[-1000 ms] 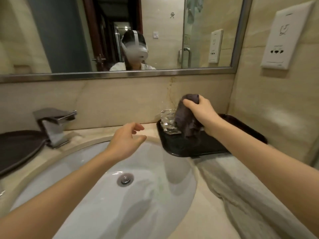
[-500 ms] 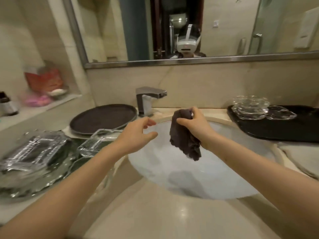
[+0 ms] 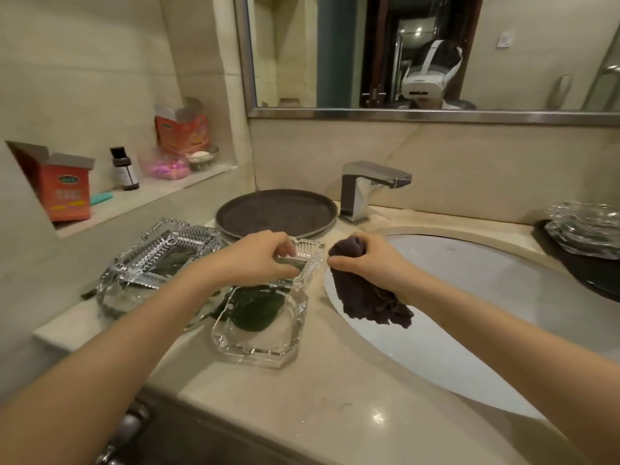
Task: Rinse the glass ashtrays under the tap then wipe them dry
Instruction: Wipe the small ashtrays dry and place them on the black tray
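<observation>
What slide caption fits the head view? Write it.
Left hand grips a glass ashtray; right hand holds the cloth.

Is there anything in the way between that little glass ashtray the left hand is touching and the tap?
Nothing visible blocks it. The left hand already has its fingers on the small ribbed ashtray. The right hand, holding the dark cloth, hangs over the basin edge near the path to the tap.

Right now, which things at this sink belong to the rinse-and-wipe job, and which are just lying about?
Job:
- small ribbed glass ashtray, gripped by left hand
- clear glass ashtray
- stacked glass ashtrays
- dark cloth, in right hand
- tap
- basin

Lying about:
- orange boxes
- small dark bottle
- round dark tray
</observation>
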{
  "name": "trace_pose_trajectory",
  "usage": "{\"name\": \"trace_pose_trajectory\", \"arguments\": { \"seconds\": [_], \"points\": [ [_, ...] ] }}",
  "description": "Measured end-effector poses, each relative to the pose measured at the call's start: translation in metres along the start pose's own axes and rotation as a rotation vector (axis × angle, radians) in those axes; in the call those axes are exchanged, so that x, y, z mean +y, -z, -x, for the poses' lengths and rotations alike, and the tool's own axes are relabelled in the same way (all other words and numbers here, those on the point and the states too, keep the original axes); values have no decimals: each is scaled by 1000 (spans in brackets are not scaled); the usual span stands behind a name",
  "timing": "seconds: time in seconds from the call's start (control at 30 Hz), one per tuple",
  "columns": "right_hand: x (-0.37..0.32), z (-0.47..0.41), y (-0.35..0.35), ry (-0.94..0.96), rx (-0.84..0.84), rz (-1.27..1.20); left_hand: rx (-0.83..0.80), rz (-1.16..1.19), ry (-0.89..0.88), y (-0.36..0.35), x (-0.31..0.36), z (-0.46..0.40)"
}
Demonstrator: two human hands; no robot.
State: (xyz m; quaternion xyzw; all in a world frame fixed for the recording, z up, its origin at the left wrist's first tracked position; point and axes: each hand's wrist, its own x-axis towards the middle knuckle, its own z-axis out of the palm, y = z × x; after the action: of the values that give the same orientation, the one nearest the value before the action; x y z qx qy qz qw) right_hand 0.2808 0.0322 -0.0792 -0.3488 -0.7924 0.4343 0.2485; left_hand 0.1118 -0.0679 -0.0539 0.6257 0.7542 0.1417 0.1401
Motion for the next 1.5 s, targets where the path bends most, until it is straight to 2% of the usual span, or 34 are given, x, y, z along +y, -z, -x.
{"name": "trace_pose_trajectory", "arguments": {
  "seconds": [0.1, 0.23, 0.5, 0.6, 0.8, 0.97, 1.1, 1.17, 1.23, 1.37, 1.5],
  "points": [
    [1, 1, -10, 39, -23, 145, -92, -37, -154, -1, -6, 16],
    [5, 1, -16, 52, -11, 174, -116, -291, -309, -10, -9, 14],
    [13, 10, 2, 1, 22, 153, -178, -575, -321, -5, 6, -14],
    [19, 15, 10, -15, 36, 125, -160, -551, -354, 1, 6, -15],
    [25, 21, 28, -53, 42, 17, -101, -184, -326, 30, 8, -3],
    [18, 29, 51, -44, 106, -67, 44, -62, -313, 20, 27, -10],
    [22, 35, 77, -75, 218, -164, 197, 172, -298, 6, 49, -25],
    [28, 39, 91, -128, 288, -273, 277, 303, -209, -3, 60, -38],
    [36, 42, 103, -170, 353, -392, 238, 585, -65, -14, 71, -54],
    [57, 50, 117, -199, 451, -578, -6, 1290, 210, -39, 98, -68],
    [66, 51, 121, -126, 560, -576, -128, 1666, 367, -65, 119, -69]
  ]
}}
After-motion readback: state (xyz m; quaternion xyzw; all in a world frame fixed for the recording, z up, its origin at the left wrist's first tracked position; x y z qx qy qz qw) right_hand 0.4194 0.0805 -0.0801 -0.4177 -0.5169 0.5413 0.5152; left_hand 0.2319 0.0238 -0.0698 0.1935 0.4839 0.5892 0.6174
